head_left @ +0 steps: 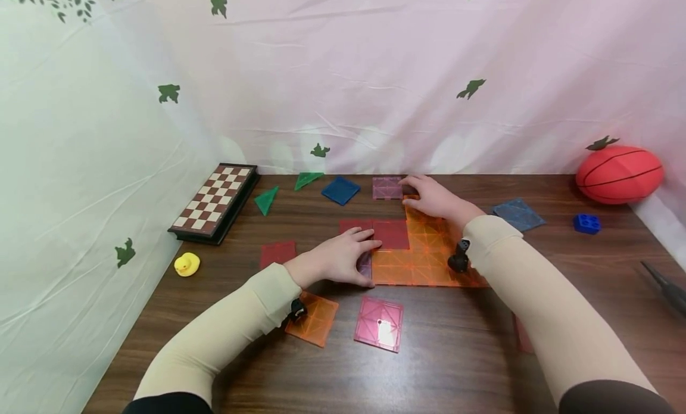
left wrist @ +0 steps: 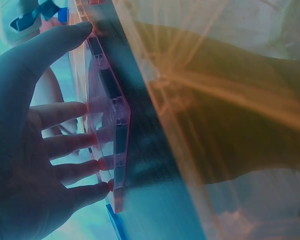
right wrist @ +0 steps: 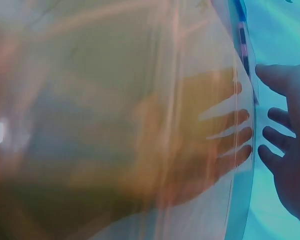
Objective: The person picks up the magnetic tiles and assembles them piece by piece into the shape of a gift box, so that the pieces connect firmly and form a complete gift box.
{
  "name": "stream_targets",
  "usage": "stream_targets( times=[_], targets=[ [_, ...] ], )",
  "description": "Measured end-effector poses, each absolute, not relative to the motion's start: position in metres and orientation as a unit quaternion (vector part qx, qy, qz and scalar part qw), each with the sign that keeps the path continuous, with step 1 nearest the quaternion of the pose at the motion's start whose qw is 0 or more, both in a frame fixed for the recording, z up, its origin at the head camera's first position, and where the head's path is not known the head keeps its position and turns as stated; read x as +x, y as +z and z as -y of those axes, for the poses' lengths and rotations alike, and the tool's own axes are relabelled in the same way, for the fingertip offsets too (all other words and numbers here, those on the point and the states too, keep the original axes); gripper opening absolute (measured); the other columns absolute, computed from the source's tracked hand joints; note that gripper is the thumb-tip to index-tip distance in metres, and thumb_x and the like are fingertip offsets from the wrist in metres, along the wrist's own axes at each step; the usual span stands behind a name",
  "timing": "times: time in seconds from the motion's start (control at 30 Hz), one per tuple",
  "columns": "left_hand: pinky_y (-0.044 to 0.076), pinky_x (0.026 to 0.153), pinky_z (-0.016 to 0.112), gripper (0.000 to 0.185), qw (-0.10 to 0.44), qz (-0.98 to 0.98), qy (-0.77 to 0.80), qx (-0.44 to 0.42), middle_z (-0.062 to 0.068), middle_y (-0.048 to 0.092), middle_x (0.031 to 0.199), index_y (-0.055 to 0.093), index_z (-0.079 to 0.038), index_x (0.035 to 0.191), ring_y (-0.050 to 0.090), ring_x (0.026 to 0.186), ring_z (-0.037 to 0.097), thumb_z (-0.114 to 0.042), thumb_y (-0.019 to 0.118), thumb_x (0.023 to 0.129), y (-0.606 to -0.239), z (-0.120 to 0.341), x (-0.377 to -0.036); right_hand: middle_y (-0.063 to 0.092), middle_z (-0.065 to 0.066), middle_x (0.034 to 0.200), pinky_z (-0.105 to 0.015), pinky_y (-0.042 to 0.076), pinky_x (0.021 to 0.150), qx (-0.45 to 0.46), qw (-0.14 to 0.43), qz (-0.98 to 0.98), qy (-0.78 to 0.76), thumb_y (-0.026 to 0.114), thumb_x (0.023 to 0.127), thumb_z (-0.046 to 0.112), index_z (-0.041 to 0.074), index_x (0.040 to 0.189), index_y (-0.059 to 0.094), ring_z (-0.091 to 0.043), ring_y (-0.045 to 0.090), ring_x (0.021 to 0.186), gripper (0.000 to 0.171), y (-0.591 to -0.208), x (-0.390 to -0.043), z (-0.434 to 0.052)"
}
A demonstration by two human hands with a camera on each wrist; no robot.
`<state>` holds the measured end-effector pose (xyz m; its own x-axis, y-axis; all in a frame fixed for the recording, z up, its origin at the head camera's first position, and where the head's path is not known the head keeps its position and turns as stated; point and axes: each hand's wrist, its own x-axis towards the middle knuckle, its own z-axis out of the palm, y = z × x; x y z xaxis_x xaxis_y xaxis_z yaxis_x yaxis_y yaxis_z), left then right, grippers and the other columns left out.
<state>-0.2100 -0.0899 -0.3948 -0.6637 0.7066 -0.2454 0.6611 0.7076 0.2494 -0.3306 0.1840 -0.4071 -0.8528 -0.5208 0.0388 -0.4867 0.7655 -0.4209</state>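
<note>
My left hand [head_left: 343, 256] spreads its fingers over two joined red square tiles [head_left: 391, 234]. Its thumb rests by the corner of a purple tile [head_left: 365, 264], partly covered by the hand. An L-shaped group of orange translucent tiles [head_left: 412, 266] adjoins them on the right. At the far end of that group, my right hand [head_left: 436, 198] reaches toward a separate light-purple tile [head_left: 387, 188]; its fingertips are at the tile's right edge. In the right wrist view the right hand [right wrist: 290, 135] has spread fingers, reflected in an orange surface.
Loose tiles lie around: pink [head_left: 379, 323], orange [head_left: 313, 318], red [head_left: 277, 253], blue [head_left: 340, 190], dusky blue [head_left: 518, 215], and green triangles [head_left: 266, 201]. A chessboard [head_left: 214, 201] and yellow duck [head_left: 187, 264] stand left; a red ball [head_left: 620, 174] and blue brick [head_left: 586, 224] right.
</note>
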Motion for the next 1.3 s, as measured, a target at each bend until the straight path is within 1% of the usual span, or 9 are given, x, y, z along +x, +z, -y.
stream_targets(
  times=[0.1,0.2,0.3,0.43,0.53,0.67,0.93,1.13,1.3],
  targets=[
    [0.029,0.118,0.043,0.09,0.16,-0.911,0.068,0.375,0.01,0.026,0.166,0.041,-0.017,0.158,0.022,0.151,0.036,-0.058,0.075,0.085,-0.395,0.09,-0.21,0.041,-0.027,0.15,-0.058,0.032,0.113,-0.266,0.038,-0.938,-0.22,0.069,0.099,0.019,-0.003,0.147,0.047,-0.044,0.041,0.136,0.057,-0.41,-0.341,-0.172],
    [0.03,0.118,0.043,0.09,0.156,-0.91,0.07,0.377,0.011,0.027,0.166,0.042,-0.017,0.157,0.023,0.151,0.035,-0.057,0.075,0.085,-0.396,0.09,-0.21,0.045,-0.025,0.146,-0.057,0.032,0.112,-0.272,0.039,-0.935,-0.223,0.069,0.099,0.022,-0.002,0.148,0.047,-0.043,0.043,0.133,0.059,-0.418,-0.352,-0.165],
    [0.029,0.118,0.042,0.09,0.153,-0.909,0.072,0.381,0.013,0.028,0.165,0.042,-0.016,0.157,0.024,0.151,0.036,-0.057,0.076,0.085,-0.395,0.09,-0.21,0.045,-0.025,0.146,-0.058,0.026,0.115,-0.281,0.038,-0.933,-0.22,0.067,0.101,0.023,-0.001,0.148,0.048,-0.044,0.037,0.137,0.056,-0.424,-0.359,-0.161],
    [0.029,0.118,0.041,0.09,0.151,-0.908,0.072,0.385,0.013,0.029,0.165,0.043,-0.016,0.157,0.025,0.15,0.035,-0.057,0.076,0.084,-0.394,0.088,-0.21,0.046,-0.024,0.145,-0.058,0.026,0.115,-0.275,0.037,-0.934,-0.223,0.067,0.101,0.022,0.002,0.144,0.052,-0.043,0.035,0.138,0.05,-0.427,-0.36,-0.163],
    [0.029,0.118,0.042,0.09,0.154,-0.908,0.072,0.382,0.012,0.028,0.165,0.043,-0.016,0.157,0.024,0.151,0.035,-0.056,0.076,0.084,-0.392,0.088,-0.21,0.043,-0.024,0.146,-0.057,0.03,0.113,-0.262,0.048,-0.935,-0.233,0.069,0.1,0.023,0.005,0.143,0.054,-0.042,0.037,0.136,0.049,-0.425,-0.358,-0.163],
    [0.029,0.119,0.043,0.089,0.161,-0.908,0.073,0.379,0.012,0.027,0.166,0.042,-0.016,0.157,0.023,0.151,0.036,-0.056,0.076,0.085,-0.391,0.089,-0.209,0.037,-0.025,0.151,-0.059,0.031,0.113,-0.258,0.07,-0.935,-0.232,0.07,0.099,0.028,0.007,0.143,0.053,-0.045,0.037,0.136,0.052,-0.421,-0.353,-0.161],
    [0.028,0.119,0.044,0.09,0.158,-0.907,0.071,0.383,0.013,0.029,0.165,0.042,-0.015,0.157,0.024,0.15,0.036,-0.057,0.076,0.084,-0.392,0.09,-0.21,0.04,-0.023,0.149,-0.057,0.036,0.109,-0.282,0.092,-0.931,-0.211,0.07,0.098,0.027,0.008,0.143,0.054,-0.042,0.044,0.13,0.051,-0.416,-0.343,-0.159],
    [0.029,0.118,0.043,0.089,0.156,-0.908,0.07,0.383,0.013,0.03,0.164,0.044,-0.015,0.156,0.026,0.15,0.035,-0.056,0.076,0.084,-0.392,0.089,-0.211,0.039,-0.021,0.151,-0.057,0.035,0.111,-0.287,0.116,-0.928,-0.208,0.069,0.099,0.023,0.01,0.144,0.054,-0.042,0.041,0.135,0.049,-0.41,-0.333,-0.161],
    [0.03,0.118,0.044,0.088,0.154,-0.908,0.071,0.383,0.014,0.03,0.164,0.045,-0.014,0.155,0.027,0.149,0.036,-0.055,0.077,0.084,-0.392,0.09,-0.211,0.04,-0.022,0.151,-0.061,0.03,0.113,-0.29,0.126,-0.927,-0.202,0.065,0.1,0.019,0.01,0.143,0.055,-0.045,0.034,0.139,0.045,-0.406,-0.325,-0.163]
  ],
)
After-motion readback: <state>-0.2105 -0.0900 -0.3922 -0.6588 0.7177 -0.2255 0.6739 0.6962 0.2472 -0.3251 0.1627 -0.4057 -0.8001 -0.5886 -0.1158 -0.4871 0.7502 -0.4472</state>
